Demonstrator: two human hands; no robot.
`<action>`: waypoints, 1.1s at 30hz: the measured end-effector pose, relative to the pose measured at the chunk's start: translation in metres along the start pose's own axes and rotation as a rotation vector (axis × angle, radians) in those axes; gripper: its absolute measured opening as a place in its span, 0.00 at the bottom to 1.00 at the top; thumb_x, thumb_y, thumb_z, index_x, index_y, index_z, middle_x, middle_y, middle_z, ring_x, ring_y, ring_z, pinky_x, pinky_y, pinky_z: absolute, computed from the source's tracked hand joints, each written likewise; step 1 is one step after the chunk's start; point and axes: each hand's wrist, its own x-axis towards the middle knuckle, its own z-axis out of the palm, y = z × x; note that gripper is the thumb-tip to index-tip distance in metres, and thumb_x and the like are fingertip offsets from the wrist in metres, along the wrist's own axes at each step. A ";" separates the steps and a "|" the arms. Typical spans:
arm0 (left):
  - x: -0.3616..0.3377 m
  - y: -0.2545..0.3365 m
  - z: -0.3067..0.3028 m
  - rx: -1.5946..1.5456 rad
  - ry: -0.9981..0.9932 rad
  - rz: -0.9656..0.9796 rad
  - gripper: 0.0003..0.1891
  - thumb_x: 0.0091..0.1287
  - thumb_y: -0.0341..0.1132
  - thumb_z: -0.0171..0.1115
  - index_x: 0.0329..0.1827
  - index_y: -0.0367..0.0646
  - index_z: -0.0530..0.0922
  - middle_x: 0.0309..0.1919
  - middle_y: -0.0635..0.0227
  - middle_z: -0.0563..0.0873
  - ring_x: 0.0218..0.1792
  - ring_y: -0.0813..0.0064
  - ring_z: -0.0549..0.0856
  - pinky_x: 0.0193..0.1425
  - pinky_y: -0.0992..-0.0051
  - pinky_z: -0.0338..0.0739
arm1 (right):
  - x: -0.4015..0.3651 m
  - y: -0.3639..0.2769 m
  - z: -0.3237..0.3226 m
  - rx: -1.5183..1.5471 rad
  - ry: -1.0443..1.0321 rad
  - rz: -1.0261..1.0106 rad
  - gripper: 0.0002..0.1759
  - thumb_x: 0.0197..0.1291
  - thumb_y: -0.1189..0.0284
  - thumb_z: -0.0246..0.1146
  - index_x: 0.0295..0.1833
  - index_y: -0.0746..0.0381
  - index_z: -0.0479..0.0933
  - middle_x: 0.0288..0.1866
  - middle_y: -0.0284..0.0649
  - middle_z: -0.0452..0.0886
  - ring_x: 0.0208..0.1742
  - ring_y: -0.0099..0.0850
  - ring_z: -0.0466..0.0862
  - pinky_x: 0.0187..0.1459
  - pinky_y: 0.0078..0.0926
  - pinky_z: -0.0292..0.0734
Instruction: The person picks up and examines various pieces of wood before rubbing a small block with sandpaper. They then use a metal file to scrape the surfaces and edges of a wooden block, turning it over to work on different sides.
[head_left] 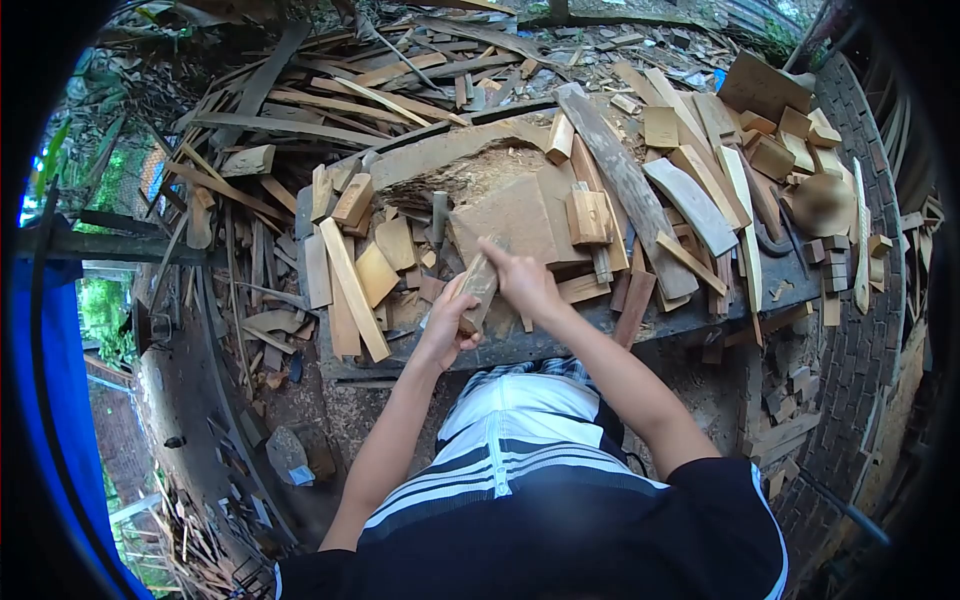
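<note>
Both hands grip one short wooden block (480, 290), held slanted between them over the near edge of the workbench (600, 318). The left hand (446, 325) wraps its lower end with fingers curled shut; the right hand (522, 280) closes over its upper end. Just beyond the right hand lies a broad flat board (510, 215), and offcuts (355, 265) lie scattered beyond the left hand.
</note>
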 end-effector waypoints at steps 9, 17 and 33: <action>0.014 -0.020 -0.018 -0.621 -0.040 -0.108 0.22 0.75 0.45 0.45 0.59 0.36 0.70 0.42 0.53 0.82 0.22 0.76 0.74 0.15 0.80 0.67 | -0.035 -0.008 -0.009 -0.069 -0.049 -0.180 0.28 0.68 0.64 0.56 0.73 0.37 0.68 0.33 0.55 0.85 0.35 0.55 0.87 0.37 0.54 0.83; 0.014 -0.015 -0.013 -0.690 -0.071 -0.126 0.21 0.75 0.46 0.41 0.55 0.37 0.71 0.38 0.57 0.81 0.22 0.75 0.73 0.17 0.80 0.67 | -0.032 -0.009 0.000 -0.022 -0.016 -0.085 0.33 0.65 0.72 0.56 0.75 0.37 0.66 0.34 0.58 0.84 0.35 0.56 0.86 0.39 0.53 0.82; 0.014 -0.022 -0.014 -0.696 -0.092 -0.091 0.24 0.75 0.45 0.42 0.63 0.34 0.66 0.42 0.51 0.78 0.22 0.77 0.71 0.16 0.80 0.67 | -0.006 0.015 0.014 -0.033 0.050 0.040 0.28 0.67 0.66 0.54 0.73 0.38 0.70 0.35 0.55 0.85 0.37 0.53 0.87 0.38 0.52 0.83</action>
